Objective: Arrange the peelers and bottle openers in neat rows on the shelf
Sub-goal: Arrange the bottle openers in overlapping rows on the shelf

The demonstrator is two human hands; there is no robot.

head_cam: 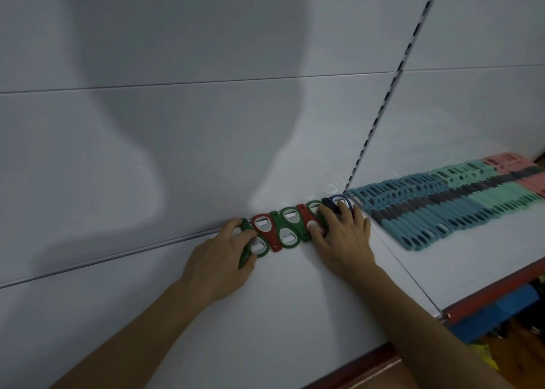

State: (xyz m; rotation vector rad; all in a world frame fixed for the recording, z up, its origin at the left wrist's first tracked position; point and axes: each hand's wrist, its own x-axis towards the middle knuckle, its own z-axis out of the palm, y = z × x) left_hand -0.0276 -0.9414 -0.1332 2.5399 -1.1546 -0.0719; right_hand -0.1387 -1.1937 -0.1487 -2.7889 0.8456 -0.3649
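from the head view, a white shelf (280,315) runs along a white back wall (177,138), with a red strip (486,294) on its front edge. the bottle openers (287,226) lie flat in one row at the very back of the shelf, touching the wall and packed side by side, alternately head up and head down: green, red, green, red, green, and a dark blue opener (339,201) at the right end.

the left hand (221,259) is at the left end of the row. its fingers are curled and pinch the end green opener (256,248), index finger on top and thumb below its lower edge.

the right hand (343,238) lies palm down on the right end of the row, fingers spread and nearly straight. its fingertips press on the red and green openers there and it grips nothing; the blue opener shows just beyond its knuckles.

the peelers (442,208) are on the next section of shelf to the right, past a slotted upright (392,79). they lie in tight overlapping rows of teal, dark grey, mint and pink, apart from both hands.
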